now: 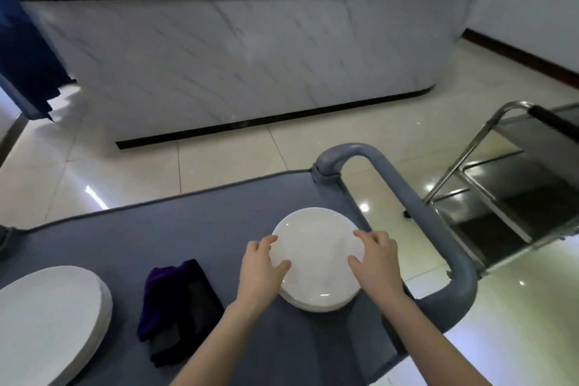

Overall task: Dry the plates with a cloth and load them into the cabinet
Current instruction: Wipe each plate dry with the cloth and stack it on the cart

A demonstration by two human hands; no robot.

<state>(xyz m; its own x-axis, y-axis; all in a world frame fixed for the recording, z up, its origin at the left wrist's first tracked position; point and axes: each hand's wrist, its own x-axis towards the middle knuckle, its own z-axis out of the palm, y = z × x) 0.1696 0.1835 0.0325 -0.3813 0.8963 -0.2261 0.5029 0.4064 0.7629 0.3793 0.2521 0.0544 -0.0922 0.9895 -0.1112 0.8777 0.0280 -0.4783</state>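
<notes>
Two stacks of white plates sit on a grey cart [188, 229], one at each end of what I can see of it. The left stack [47, 323] lies at the near left corner, partly cut off by the edge of view. The right stack [316, 305] stands near the cart's right end, just inside its thick grey handle [407, 197], which arches up from the far corner and runs back along that side.

Both hands are on the top plate [316, 247] of the right stack. The left hand [261, 263] takes the left rim, thumb laid across the plate's upper face and fingers curled at the edge. The right hand [374, 260] takes the opposite rim in the same way, fingers bent over the top. Each grip is closed on that plate. The plate sits a little off-centre over those below it; whether it is lifted clear of them I cannot tell.

A dark cloth [178, 307], purple and black, lies crumpled on the cart between the two stacks, just left of the left forearm and touched by neither hand.

Beyond the cart, across a pale glossy tiled floor [94, 166], stands a long bench [235, 56] with a marble-look front and a black top, things crowded along it too blurred to name. A steel trolley [501, 197] with open shelves stands to the right of the cart, well apart from the plates.
</notes>
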